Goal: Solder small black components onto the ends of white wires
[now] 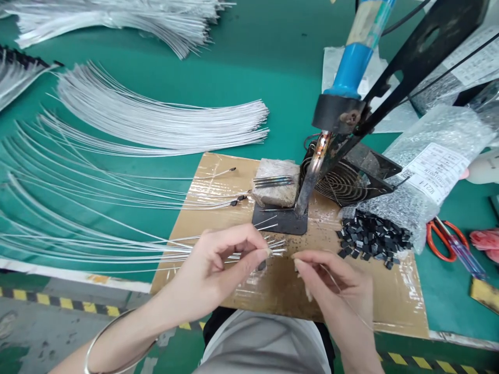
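My left hand [230, 265] is closed in a pinch over the cardboard sheet [273, 291]; what lies between its fingertips is too small to make out. White wires [183, 248] pass behind it, their ends showing past its fingers. Across a small gap to the right, my right hand [331, 285] is pinched too, with a thin wire [353, 309] running from its fingers over the palm. Something small and dark shows at its fingertips. Ahead of both hands, a soldering iron [312, 182] points down at a black plate [284, 222]. Beside the plate sits a pale block [276, 184].
Small black pieces [372, 236] are piled at right, near a bubble-wrap bag [440, 150] and orange-handled scissors [444, 241]. A round-grilled fan [343, 182] stands behind the iron. A bundle of white wires [167, 122] covers the green table [273, 67] at left.
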`<state>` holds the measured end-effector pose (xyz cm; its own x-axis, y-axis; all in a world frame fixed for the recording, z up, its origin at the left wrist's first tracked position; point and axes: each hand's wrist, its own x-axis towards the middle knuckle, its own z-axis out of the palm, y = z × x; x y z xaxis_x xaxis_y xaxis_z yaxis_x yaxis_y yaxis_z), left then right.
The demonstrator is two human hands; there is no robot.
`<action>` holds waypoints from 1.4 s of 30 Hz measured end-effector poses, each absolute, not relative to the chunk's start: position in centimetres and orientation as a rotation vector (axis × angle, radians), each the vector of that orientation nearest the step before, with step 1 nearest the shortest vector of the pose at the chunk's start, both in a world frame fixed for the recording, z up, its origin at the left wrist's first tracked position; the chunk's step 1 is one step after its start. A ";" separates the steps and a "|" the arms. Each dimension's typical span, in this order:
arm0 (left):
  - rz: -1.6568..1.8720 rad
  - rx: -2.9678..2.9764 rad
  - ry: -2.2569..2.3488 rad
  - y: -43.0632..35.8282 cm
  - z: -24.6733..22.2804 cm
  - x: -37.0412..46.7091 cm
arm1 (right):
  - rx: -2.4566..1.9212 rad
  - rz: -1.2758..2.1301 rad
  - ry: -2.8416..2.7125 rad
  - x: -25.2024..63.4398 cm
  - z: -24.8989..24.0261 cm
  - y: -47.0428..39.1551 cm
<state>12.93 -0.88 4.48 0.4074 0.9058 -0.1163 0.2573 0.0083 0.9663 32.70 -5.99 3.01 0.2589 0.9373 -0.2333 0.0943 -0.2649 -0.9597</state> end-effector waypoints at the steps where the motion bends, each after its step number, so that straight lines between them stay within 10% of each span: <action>1: 0.702 1.526 1.087 -0.9 4.6 13.0 | -1.570 1.228 -0.927 32.2 3.3 -5.9; 42: 0.702 1.337 1.198 -1.1 4.7 14.6 | -1.537 1.200 -0.717 31.3 3.2 -5.5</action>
